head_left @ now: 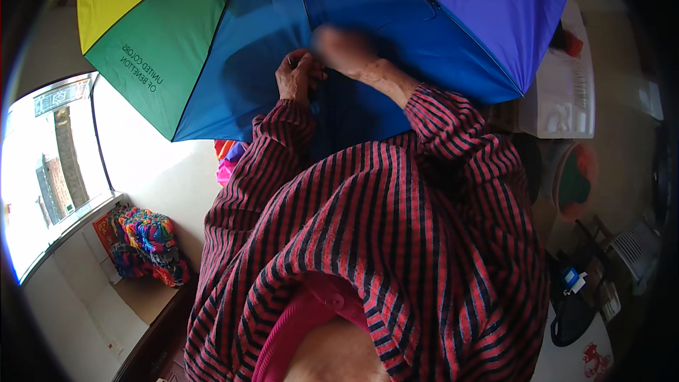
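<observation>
We had the big rainbow umbrella (297, 21) open wide in front of us, right above our striped red and black sleeves (283, 127). Its cloth was already spread out flat and tight, with the yellow, green, blue and purple parts all showing, so the opening looked done. What was left seemed to be a small job in the middle, close to where the blue parts meet. Our left hand (298, 74) rested on the blue cloth there, with its fingers curled in and pinching something small on the umbrella; we could not tell what it was. Our right hand (344, 49) was just beside the left hand, also on the blue cloth, but it was so blurred that we could not tell if it was open or closed. The umbrella's round top faced toward us and its rim ran out past the upper edge of the view. Its stick was hidden behind the cloth, so we could only guess that its long line pointed away from our chest. To the left of the umbrella was a bright window (49, 170), and under the window lay a pile of colourful cloth (148, 244). To the right of the umbrella stood a white tray (566, 99).
</observation>
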A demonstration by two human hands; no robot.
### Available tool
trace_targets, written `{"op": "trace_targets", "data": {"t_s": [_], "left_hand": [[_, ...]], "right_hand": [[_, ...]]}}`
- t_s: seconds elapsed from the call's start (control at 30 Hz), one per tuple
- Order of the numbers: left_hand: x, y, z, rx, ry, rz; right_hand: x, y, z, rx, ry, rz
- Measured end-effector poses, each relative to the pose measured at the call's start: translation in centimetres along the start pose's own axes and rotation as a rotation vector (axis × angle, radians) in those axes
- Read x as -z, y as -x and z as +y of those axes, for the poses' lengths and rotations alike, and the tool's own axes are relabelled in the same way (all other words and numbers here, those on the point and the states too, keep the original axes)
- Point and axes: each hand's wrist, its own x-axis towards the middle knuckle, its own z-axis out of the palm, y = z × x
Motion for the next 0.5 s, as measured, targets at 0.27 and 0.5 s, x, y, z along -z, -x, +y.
{"op": "trace_targets", "data": {"t_s": [0.27, 0.5], "left_hand": [[0.2, -0.8, -1.4, -0.1, -0.165, 0.084], [-0.5, -0.3, -0.2, -0.048, -0.168, 0.091]], "right_hand": [[11.6, -4.5, 0.2, -0.728, -1.317, 0.684], [5.2, -3.2, 1.0, -0.237, 0.021, 0.505]]}}
